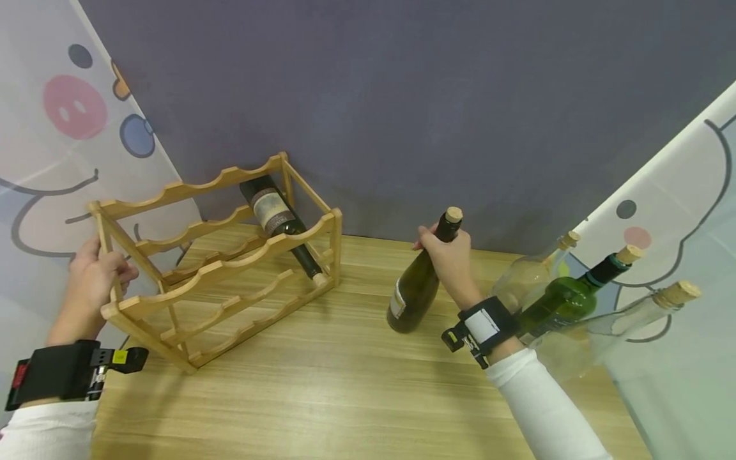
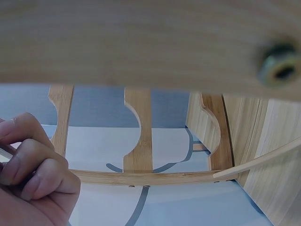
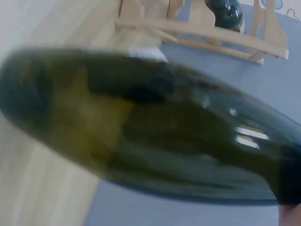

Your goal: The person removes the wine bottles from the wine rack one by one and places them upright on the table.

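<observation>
A wood-grain table (image 1: 322, 402) carries a wooden rack (image 1: 214, 273) at left. At right stand a green bottle (image 1: 566, 297) and two clear bottles (image 1: 581, 338).

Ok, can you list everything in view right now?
Wooden rack: one, light brown, left
Racked bottle: one, dark, lying in rack's right end
Held bottle: one, dark green, tilted, right of rack
Green bottle: one, green, far right
Clear bottles: two, colourless, beside green bottle
Corks: five, tan, one per bottle mouth
Tabletop: one, pale wood, beneath
Backdrop: one, grey-blue, behind
Cartoon panels: two, mostly white, left and right
Wrist devices: two, black, one per wrist
Sleeves: two, white, forearms
Left hand: one, bare, gripping rack's left end
Right hand: one, bare, gripping held bottle's neck
</observation>
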{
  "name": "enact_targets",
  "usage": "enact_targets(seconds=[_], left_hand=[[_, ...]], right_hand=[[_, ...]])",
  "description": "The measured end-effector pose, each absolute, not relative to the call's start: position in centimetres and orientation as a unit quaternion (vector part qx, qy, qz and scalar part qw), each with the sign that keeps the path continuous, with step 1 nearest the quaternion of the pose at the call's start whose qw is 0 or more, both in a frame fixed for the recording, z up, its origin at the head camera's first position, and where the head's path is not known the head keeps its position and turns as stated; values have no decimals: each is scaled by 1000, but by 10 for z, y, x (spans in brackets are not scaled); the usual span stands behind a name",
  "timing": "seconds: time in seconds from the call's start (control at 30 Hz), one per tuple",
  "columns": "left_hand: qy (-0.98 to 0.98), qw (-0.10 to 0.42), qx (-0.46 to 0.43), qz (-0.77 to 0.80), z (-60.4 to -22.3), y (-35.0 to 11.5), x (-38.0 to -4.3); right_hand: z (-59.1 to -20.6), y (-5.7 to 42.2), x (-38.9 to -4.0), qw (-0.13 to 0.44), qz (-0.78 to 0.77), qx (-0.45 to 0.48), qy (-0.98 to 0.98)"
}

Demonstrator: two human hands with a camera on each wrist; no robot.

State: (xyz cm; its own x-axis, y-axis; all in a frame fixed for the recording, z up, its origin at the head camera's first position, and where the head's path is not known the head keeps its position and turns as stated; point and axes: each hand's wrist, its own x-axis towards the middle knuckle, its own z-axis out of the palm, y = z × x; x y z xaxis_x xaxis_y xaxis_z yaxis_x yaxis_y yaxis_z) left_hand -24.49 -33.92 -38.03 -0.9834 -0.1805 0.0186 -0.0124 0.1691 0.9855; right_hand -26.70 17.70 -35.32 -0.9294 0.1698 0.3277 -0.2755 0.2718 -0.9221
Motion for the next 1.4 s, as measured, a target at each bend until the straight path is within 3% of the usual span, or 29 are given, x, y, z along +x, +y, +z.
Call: enact_targets(seconds=[0.4, 1.4], left_hand=[[-729, 71, 48, -679, -383, -341, -244], [-778, 66, 61, -622, -383, -344, -245]], right_hand=[[-368, 176, -272, 212, 632, 62, -743], [-370, 180, -272, 208, 638, 82, -737]])
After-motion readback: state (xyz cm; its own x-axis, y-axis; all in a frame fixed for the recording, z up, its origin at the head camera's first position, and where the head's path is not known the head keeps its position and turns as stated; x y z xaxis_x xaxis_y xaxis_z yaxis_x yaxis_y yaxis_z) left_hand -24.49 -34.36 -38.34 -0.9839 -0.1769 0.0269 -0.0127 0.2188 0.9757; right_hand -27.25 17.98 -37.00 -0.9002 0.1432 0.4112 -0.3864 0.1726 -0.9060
